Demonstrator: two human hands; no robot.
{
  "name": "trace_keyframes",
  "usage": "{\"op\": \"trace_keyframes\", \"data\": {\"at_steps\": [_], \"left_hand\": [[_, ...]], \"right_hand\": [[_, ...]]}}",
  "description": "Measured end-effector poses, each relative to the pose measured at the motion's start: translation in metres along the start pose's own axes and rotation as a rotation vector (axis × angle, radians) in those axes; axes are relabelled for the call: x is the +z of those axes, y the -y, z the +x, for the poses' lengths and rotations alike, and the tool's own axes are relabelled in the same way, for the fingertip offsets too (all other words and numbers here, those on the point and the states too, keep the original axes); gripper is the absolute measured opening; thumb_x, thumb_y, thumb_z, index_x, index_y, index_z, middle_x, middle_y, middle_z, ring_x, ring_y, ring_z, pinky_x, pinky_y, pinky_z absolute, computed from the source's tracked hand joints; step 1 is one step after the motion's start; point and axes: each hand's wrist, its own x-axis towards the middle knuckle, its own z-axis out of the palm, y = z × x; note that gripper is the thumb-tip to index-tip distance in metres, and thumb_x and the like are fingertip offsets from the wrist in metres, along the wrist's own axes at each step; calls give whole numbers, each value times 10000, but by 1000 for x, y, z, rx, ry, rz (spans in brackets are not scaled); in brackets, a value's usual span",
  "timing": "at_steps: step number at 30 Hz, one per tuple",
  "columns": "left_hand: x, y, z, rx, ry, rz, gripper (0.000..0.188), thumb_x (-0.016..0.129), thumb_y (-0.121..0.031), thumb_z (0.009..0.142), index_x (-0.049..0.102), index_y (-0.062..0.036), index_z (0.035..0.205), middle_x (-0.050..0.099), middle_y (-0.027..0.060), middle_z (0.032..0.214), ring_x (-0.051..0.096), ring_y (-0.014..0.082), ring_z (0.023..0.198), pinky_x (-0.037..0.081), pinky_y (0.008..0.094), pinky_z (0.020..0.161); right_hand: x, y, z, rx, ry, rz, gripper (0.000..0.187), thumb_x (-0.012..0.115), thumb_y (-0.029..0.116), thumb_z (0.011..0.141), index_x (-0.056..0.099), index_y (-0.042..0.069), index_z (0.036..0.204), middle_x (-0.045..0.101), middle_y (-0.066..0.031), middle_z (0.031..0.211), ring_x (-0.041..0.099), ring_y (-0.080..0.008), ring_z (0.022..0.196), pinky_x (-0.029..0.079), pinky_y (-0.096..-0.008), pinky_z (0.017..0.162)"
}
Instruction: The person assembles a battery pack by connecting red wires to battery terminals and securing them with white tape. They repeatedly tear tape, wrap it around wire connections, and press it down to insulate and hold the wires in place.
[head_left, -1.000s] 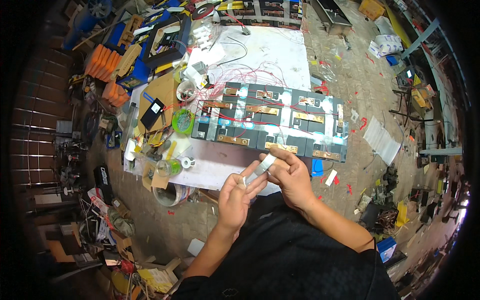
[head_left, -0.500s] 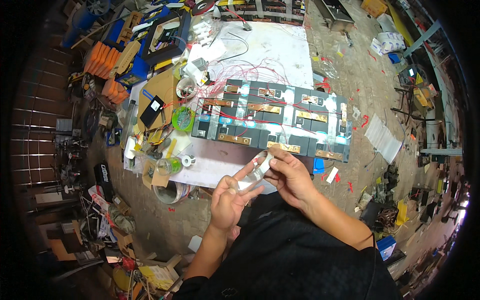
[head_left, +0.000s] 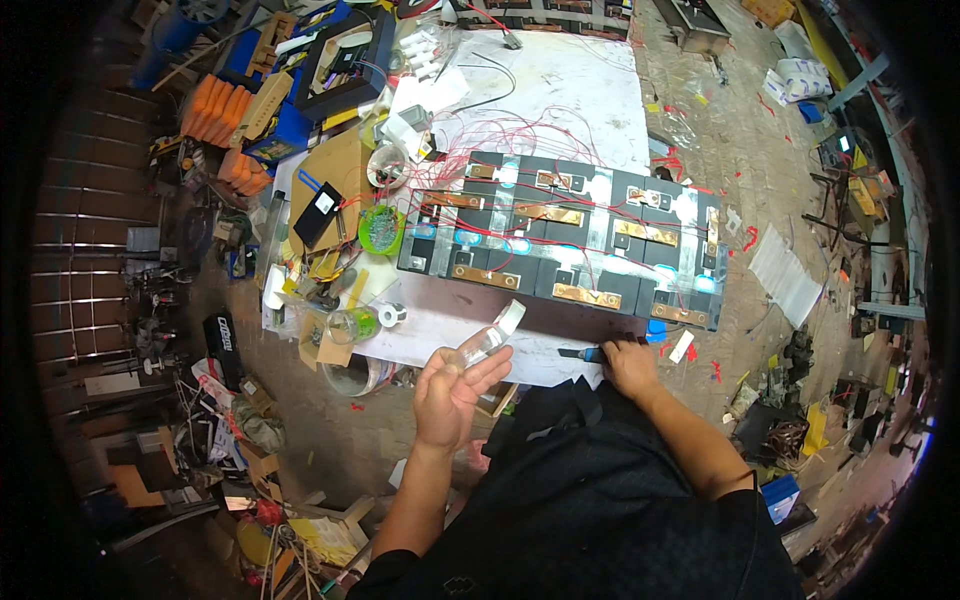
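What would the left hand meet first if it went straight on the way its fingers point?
Probably the near edge of the battery pack, with the tape in the left hand leading. Height is hard to judge, so it might pass above instead.

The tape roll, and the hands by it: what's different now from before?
The right hand let go of the tape roll and moved right and toward the body, to a blue-and-black tool. The left hand still holds the roll. The black block stayed on the table.
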Motion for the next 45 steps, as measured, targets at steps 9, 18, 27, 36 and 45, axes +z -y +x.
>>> {"op": "trace_keyframes", "data": {"at_steps": [9, 18, 27, 36, 45], "left_hand": [[-8, 10, 4, 86, -92, 120, 108, 412, -90, 1076, 494, -20, 1075, 596, 348, 1446, 624, 614, 1323, 562, 642, 1121], [-14, 13, 8, 116, -32, 112, 117, 406, -83, 1106, 500, -18, 1084, 690, 251, 1219, 699, 501, 1280, 595, 597, 1089], [-4, 5, -1, 81, -12, 305, 188, 371, -72, 1130, 530, 22, 1162, 700, 252, 1226, 733, 490, 1222, 622, 546, 1071], [-12, -7, -6, 45, 46, 404, 283, 372, -71, 1140, 533, 122, 1271, 690, 282, 1255, 740, 428, 1226, 621, 493, 1069], [-17, -35, -18, -37, 27, 446, 226, 373, -43, 1109, 556, 75, 1171, 698, 305, 1258, 745, 439, 1214, 623, 502, 1064]], "right_hand": [[-109, 53, -8, -201, -137, 469, 404, 843, 262, 817, 668, 84, 1134, 721, -127, 998, 726, -369, 934, 565, -478, 824], [-186, 114, 10, -372, -358, 430, 418, 825, 218, 794, 655, 77, 1148, 688, -123, 944, 711, -348, 889, 549, -469, 785], [-192, 130, 16, -312, -443, 403, 422, 826, 212, 791, 659, 74, 1153, 687, -126, 927, 711, -362, 845, 556, -474, 756], [-193, 130, 11, -284, -447, 431, 411, 847, 228, 803, 681, 77, 1147, 697, -128, 919, 725, -365, 850, 569, -479, 752], [-216, 104, 1, 16, -458, 550, 413, 819, 171, 823, 731, 51, 1209, 744, -177, 922, 750, -346, 778, 590, -407, 709]]}}
